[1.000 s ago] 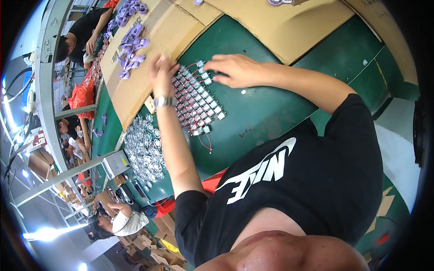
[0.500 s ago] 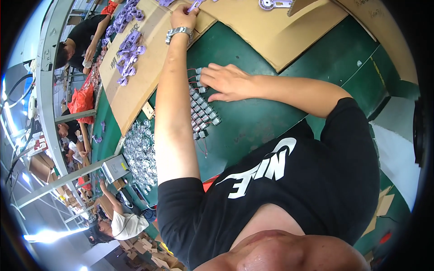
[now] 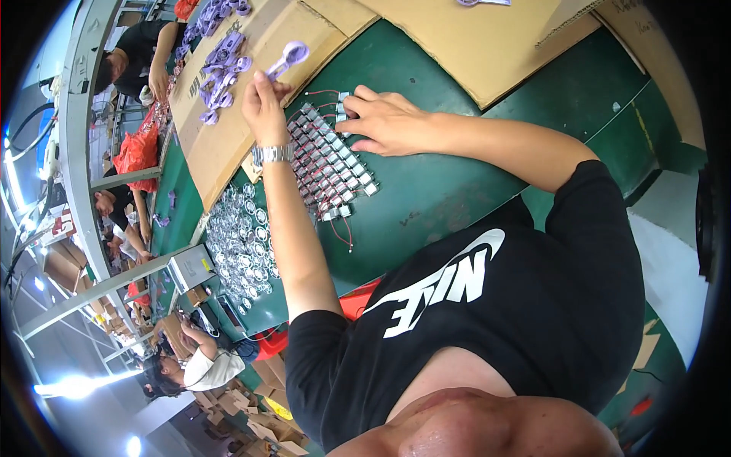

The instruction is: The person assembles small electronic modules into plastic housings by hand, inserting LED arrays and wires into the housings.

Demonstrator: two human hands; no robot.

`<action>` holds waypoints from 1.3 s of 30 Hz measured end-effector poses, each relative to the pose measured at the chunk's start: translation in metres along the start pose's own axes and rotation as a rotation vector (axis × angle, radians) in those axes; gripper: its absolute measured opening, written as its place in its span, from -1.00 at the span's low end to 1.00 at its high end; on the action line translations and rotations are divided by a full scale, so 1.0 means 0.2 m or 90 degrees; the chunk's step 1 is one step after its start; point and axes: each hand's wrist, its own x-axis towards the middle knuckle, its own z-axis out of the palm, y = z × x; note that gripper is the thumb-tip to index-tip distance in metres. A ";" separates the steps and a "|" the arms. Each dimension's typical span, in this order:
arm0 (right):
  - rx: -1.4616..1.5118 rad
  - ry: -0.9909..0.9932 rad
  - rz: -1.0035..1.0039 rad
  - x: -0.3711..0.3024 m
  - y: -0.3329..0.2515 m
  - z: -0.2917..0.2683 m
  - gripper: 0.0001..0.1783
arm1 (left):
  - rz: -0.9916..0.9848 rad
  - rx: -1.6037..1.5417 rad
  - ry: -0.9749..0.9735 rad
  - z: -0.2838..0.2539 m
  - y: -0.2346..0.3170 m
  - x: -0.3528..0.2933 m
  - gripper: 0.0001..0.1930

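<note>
A purple plastic part point(image 3: 288, 61) with a ringed end sticks up from my left hand point(image 3: 266, 110), whose thumb and fingers are closed on its narrow end. That hand is over the cardboard's near edge. My right hand point(image 3: 388, 122) lies at the far right corner of a block of small silvery motors point(image 3: 327, 156) with thin red wires. Its fingers stretch over the end motors, touching them, with the thumb apart; the fingertips' undersides are hidden. More purple parts point(image 3: 221, 72) lie heaped on the cardboard sheet point(image 3: 301, 30).
Many clear round pieces point(image 3: 240, 244) spread over the green table point(image 3: 434, 194), left of my left forearm. Another cardboard sheet point(image 3: 487, 61) covers the far right, with a purple part point(image 3: 483, 2) on it. Beyond a metal frame point(image 3: 95, 179), other people work at the left.
My left hand has come back toward me and left from the far cardboard, bringing the purple part. More of the motor block shows now. My right hand has barely moved.
</note>
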 end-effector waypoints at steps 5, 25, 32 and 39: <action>-0.018 -0.024 0.065 0.03 -0.01 0.03 -0.61 | -0.073 -0.101 0.013 -0.10 -0.01 -0.20 -0.69; 0.238 0.153 0.182 0.07 0.05 -0.22 -0.83 | -0.196 -0.141 -0.148 -0.05 0.07 -0.27 -0.73; 0.167 0.200 0.172 0.06 0.04 -0.23 -0.88 | -0.192 -0.117 -0.162 0.01 0.09 -0.30 -0.75; 0.224 0.123 0.280 0.05 0.03 -0.24 -0.83 | -0.126 -0.027 -0.183 0.02 0.10 -0.31 -0.77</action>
